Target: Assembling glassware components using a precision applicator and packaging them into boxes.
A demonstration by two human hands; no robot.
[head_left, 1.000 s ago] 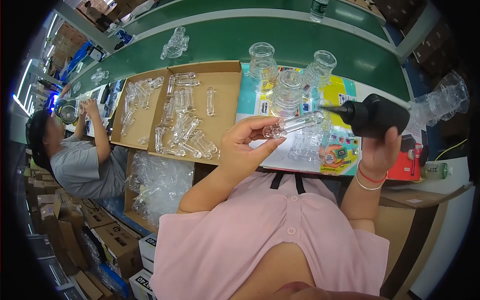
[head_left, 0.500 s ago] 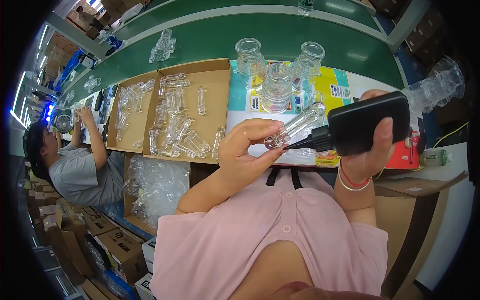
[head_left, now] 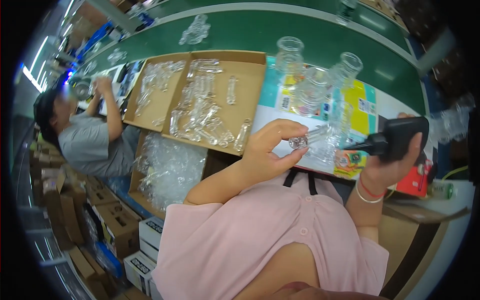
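Note:
Between the thumb and fingertips of my left hand (head_left: 267, 150) is the rounded end of a short clear tube (head_left: 299, 143), its shaft pointing right. My right hand (head_left: 387, 172) grips a black squeeze bottle (head_left: 407, 136) that lies sideways. Its thin pointed nozzle (head_left: 357, 146) aims left, with a gap between its tip and the tube's end. Just beyond my hands stand several clear ringed vessels (head_left: 314, 92) on a printed sheet (head_left: 367, 95). Part of the tube's shaft blurs into the clear pieces behind it.
Left of my hands, a divided cardboard tray (head_left: 247, 70) holds many clear tubes. Below it is a box of clear plastic bags (head_left: 172, 167). A person in a grey shirt (head_left: 90, 135) works at the left. More clear vessels (head_left: 452, 120) are at the right, near a red item (head_left: 412, 182).
The bottle's nozzle has moved right, away from the tube's end, where its tip was before. My left hand has turned the tube. The whole view has shifted, with the table appearing further right.

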